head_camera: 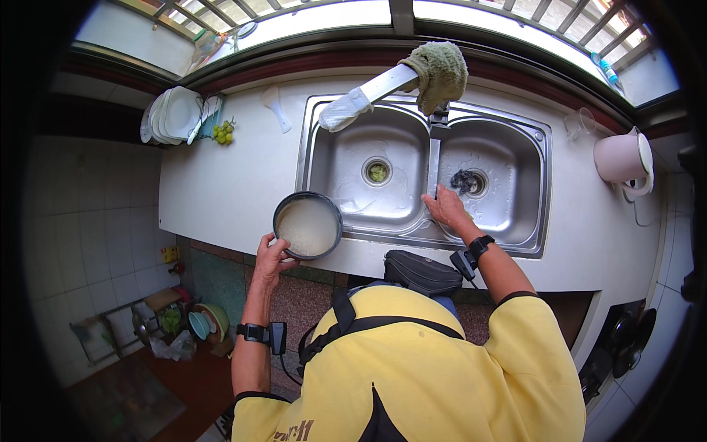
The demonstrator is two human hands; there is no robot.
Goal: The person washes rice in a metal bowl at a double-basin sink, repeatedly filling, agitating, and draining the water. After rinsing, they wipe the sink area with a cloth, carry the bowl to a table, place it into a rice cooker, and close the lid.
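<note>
My left hand (270, 257) grips the rim of a dark round pot (276, 214), thumb over the edge and fingers under the side. Cloudy whitish water with rice grains (306, 226) fills much of it. The pot is above the counter's front edge, left of the steel double sink (420, 235). My right hand (450, 209) is at the divider (434, 160) between the basins, with bent fingers against or just over it; their undersides are hidden. Green scraps (378, 173) sit in the left drain. A dark mesh-like clump (463, 180) lies by the right drain.
Over the left basin reaches a flat metal spout (389, 83) with a white wrapped end (345, 110); a green towel (442, 69) covers its base. A rice paddle (276, 108), grapes (223, 132) and plates (179, 113) are leftward. A pink kettle (618, 157) and clear cup (580, 122) stand right.
</note>
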